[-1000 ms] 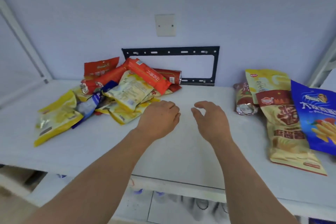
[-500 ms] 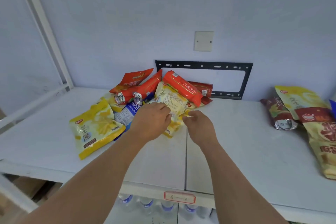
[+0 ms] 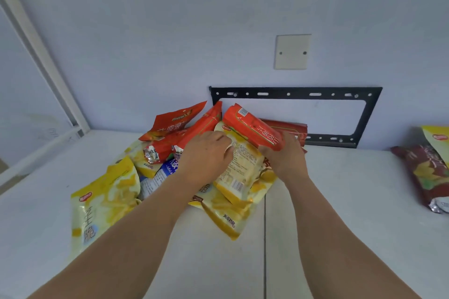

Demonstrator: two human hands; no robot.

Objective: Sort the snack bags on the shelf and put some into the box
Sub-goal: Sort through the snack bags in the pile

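The white shelf (image 3: 340, 201) holds everything, and the big pile of snack bags (image 3: 194, 153) sits at the back of it, against the wall, just under the left end of the black bracket (image 3: 291, 94). The bags lie jumbled on top of each other, so I think they have not been sorted yet. In the pile I count about four orange-red bags, at least four yellow ones and one blue and white bag (image 3: 160, 175), though some may be hidden below. One yellow bag (image 3: 102, 204) lies at the pile's left edge. Far right of the pile, well apart, lie a dark red bag (image 3: 422, 172) and the corner of another yellow one. The left hand (image 3: 206, 155) rests on the pale yellow bag (image 3: 240, 165) on top, fingers curled at its edge, maybe to hold it down. The right hand (image 3: 284, 155) grips the lower end of an orange bag (image 3: 252, 128), likely to pull it free. No box can be seen.
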